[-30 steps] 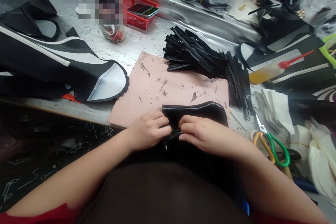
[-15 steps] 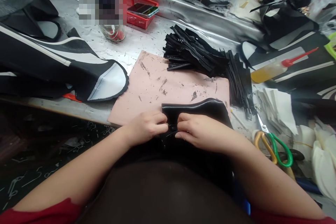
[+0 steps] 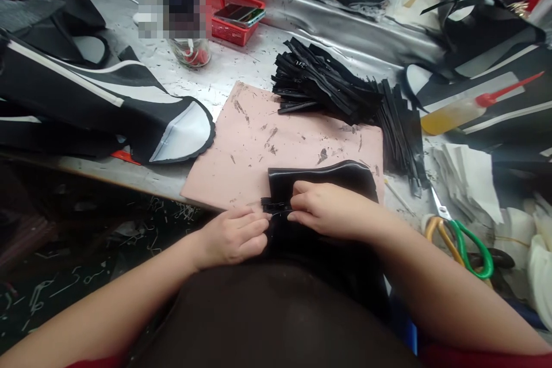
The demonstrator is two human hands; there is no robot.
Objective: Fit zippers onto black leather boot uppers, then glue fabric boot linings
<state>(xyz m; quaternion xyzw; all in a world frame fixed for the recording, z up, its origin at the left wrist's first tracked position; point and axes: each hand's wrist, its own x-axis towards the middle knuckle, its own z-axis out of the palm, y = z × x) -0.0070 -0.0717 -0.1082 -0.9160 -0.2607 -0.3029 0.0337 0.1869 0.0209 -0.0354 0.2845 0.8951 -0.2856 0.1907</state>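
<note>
A glossy black leather boot upper (image 3: 328, 172) lies partly on the pink board (image 3: 254, 144) and hangs over its near edge against my apron. A short black zipper (image 3: 276, 206) lies across the leather between my hands, its loose end sticking out to the left. My right hand (image 3: 321, 207) is closed, pinching the zipper on the leather. Just below the zipper's loose end, my left hand (image 3: 235, 236) has its fingertips closed on the leather's left edge. The undersides of both grips are hidden.
Black zippers (image 3: 323, 83) are heaped at the board's far side. Scissors (image 3: 459, 238), a glue bottle (image 3: 448, 118) and white pieces (image 3: 468, 178) are on the right. A lined boot upper (image 3: 142, 109) lies left; a red basket (image 3: 233, 31) holding phones stands behind.
My left hand has shifted left and down, uncovering the zipper's loose end. My right hand stays in nearly the same place on the zipper. The whole view has shifted slightly.
</note>
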